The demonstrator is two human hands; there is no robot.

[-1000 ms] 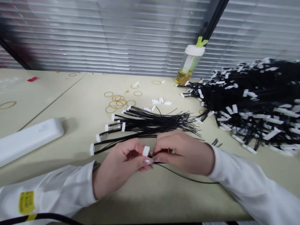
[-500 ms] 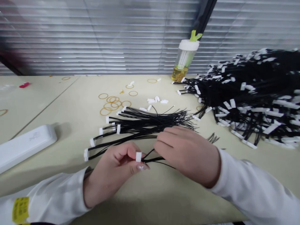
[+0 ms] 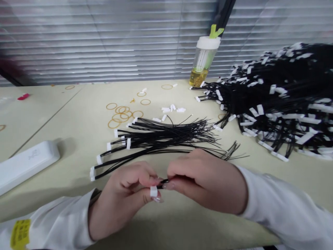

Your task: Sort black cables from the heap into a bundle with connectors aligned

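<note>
Between finger and thumb, my left hand (image 3: 130,196) pinches a small white connector (image 3: 153,191) that has black wires running out to the right. My right hand (image 3: 208,180) is closed on those black wires (image 3: 163,184) just beside the connector, its fingertips nearly touching the left ones. The wires' far part is hidden by my right hand. Just beyond both hands lies a spread of black wires with white connectors (image 3: 156,133), the connector ends pointing left.
A large heap of black wires (image 3: 281,83) fills the right side. Behind are a bottle (image 3: 204,59) with yellow liquid, loose white connectors (image 3: 173,108) and rubber bands (image 3: 122,113). A white case (image 3: 28,165) lies left, near a red piece (image 3: 23,97).
My right hand has turned and closed on the wires right beside the connector. The connector in my left hand sits slightly lower in view.
</note>
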